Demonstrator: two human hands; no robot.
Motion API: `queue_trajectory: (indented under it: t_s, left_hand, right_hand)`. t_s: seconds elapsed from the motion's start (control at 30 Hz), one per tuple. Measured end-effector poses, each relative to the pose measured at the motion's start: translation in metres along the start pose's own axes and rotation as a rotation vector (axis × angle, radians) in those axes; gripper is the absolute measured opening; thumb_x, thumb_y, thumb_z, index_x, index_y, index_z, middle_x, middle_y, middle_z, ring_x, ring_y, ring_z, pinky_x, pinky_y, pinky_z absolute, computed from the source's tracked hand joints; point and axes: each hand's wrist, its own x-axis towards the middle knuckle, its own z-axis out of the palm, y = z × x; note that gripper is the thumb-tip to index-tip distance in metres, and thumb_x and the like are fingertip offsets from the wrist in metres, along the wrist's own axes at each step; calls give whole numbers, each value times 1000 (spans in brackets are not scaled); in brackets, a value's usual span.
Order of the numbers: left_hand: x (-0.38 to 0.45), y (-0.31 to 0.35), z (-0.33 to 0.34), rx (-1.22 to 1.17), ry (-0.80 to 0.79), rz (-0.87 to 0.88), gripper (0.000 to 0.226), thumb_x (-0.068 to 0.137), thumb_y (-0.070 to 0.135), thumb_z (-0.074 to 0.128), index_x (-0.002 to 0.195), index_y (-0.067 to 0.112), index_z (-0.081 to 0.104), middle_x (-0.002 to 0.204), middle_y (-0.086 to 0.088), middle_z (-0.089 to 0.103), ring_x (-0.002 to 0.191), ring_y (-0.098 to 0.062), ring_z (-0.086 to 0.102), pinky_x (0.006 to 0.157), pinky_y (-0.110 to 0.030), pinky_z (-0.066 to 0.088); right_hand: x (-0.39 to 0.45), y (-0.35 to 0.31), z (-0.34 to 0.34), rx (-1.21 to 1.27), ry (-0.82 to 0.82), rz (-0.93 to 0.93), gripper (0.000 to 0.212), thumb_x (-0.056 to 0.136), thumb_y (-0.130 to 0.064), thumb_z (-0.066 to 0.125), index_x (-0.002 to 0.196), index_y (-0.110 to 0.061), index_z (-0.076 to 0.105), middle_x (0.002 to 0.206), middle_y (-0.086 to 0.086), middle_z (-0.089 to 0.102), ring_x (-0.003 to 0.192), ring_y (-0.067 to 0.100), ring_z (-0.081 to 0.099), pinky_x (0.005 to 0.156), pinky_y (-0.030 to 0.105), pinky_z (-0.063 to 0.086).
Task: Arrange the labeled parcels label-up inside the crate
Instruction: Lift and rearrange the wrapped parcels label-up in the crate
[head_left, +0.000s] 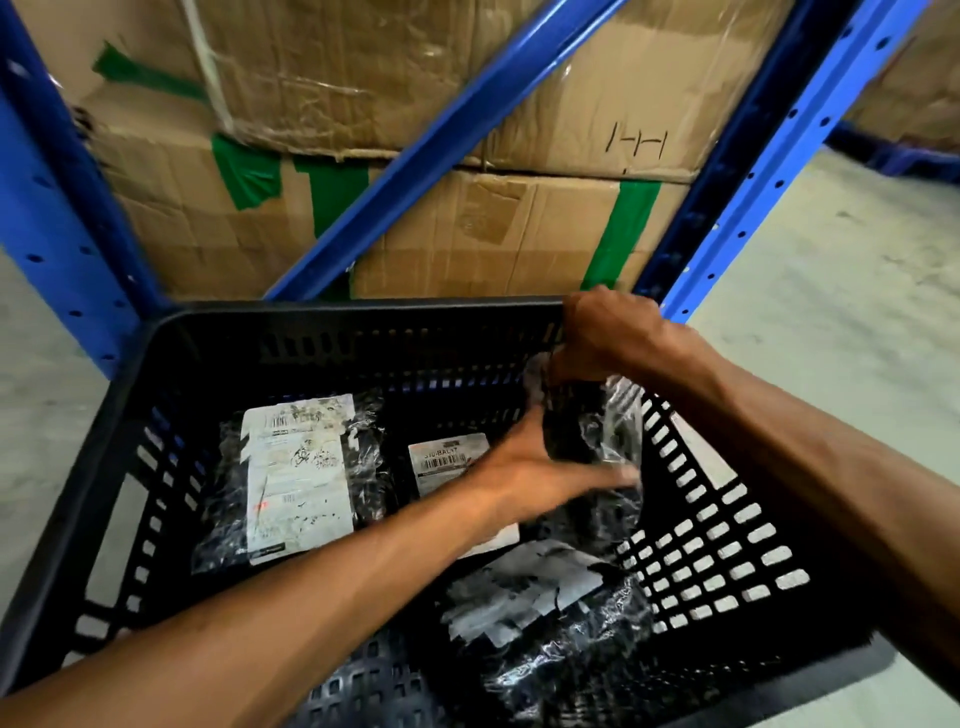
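A black slotted crate (727, 525) fills the lower view. Inside at the left lies a clear-wrapped dark parcel (296, 478) with a large white label facing up. In the middle a second parcel (447, 460) shows a small barcode label, partly under my left hand (524, 473). A third parcel (540, 608) with a torn grey label lies at the front right. Both hands hold a dark plastic-wrapped parcel (592, 431) upright at the crate's far right: my right hand (608, 332) pinches its top, my left hand grips its lower side. Its label is not visible.
The crate sits on a grey concrete floor (810, 270). Right behind it stands a blue metal rack (57, 218) with a diagonal brace, holding stacked cardboard boxes (467, 228) patched with green tape.
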Motion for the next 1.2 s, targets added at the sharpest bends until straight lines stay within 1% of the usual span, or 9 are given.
queue_trajectory:
  t_s: [0.1, 0.2, 0.33, 0.47, 0.6, 0.7, 0.87, 1.03, 1.2]
  left_hand:
    - [-6, 3, -1, 241, 239, 144, 123, 52, 46, 86, 149, 27, 13, 145, 2, 43, 131, -16, 43, 106, -30, 40]
    - [-15, -6, -29, 401, 458, 98, 95, 58, 32, 79, 139, 32, 29, 112, 2, 63, 100, -21, 63, 77, -26, 52]
    - [-23, -22, -82, -180, 369, 31, 32, 57, 17, 66, 90, 19, 65, 77, -4, 68, 66, -20, 63, 55, -21, 49]
    - [-36, -30, -115, -549, 191, -80, 35, 47, 16, 57, 76, 8, 74, 72, -15, 74, 54, -27, 69, 49, -25, 53]
    - [-40, -33, -122, -692, 117, -73, 33, 39, 20, 59, 64, 8, 78, 68, -12, 75, 53, -26, 70, 48, -26, 56]
    - [-35, -36, -117, -646, 114, -57, 39, 48, 23, 64, 82, 11, 79, 89, -11, 77, 73, -27, 72, 68, -32, 56]
    - [-21, -38, -89, -334, 297, -107, 77, 53, 60, 77, 118, 21, 62, 121, -1, 69, 114, -21, 62, 105, -40, 42]
    - [-9, -47, -61, -321, 262, -219, 79, 70, 60, 69, 130, 13, 47, 140, -5, 52, 130, -23, 46, 111, -40, 32]
    - [6, -51, -50, -297, 307, -233, 46, 79, 51, 68, 99, 15, 49, 114, 4, 59, 113, -16, 52, 99, -34, 41]
  right_hand:
    - [1, -12, -23, 144, 34, 18, 42, 79, -36, 66, 111, -9, 64, 115, 15, 67, 106, 32, 65, 70, 29, 45]
    - [4, -23, -26, 373, -177, -5, 42, 87, -39, 56, 101, -1, 65, 102, 19, 69, 86, 34, 70, 57, 24, 52]
    - [19, -15, -17, 820, -414, -4, 50, 92, -48, 51, 80, -1, 64, 76, 16, 68, 57, 27, 66, 52, 32, 59]
    - [22, 1, 15, 750, -442, -3, 57, 85, -60, 52, 103, -7, 62, 96, 16, 67, 77, 28, 68, 73, 42, 61]
    - [11, 3, 45, 1245, -673, -41, 64, 68, -67, 64, 113, -21, 67, 106, 5, 74, 90, 22, 73, 76, 41, 60]
    - [11, 0, 54, 1427, -533, 8, 96, 47, -63, 82, 125, -13, 58, 115, 8, 72, 103, 26, 69, 97, 47, 51]
    - [16, 13, 49, 1256, -326, 42, 109, 48, -66, 79, 136, -11, 45, 110, 5, 71, 93, 23, 71, 88, 41, 56]
    - [14, 25, 71, 1138, -316, 76, 95, 67, -63, 71, 140, -9, 41, 94, -8, 64, 85, 9, 64, 79, 27, 50]
    - [12, 37, 87, 1156, -305, 130, 95, 70, -62, 70, 142, -9, 38, 117, 0, 63, 95, 14, 61, 88, 29, 44]
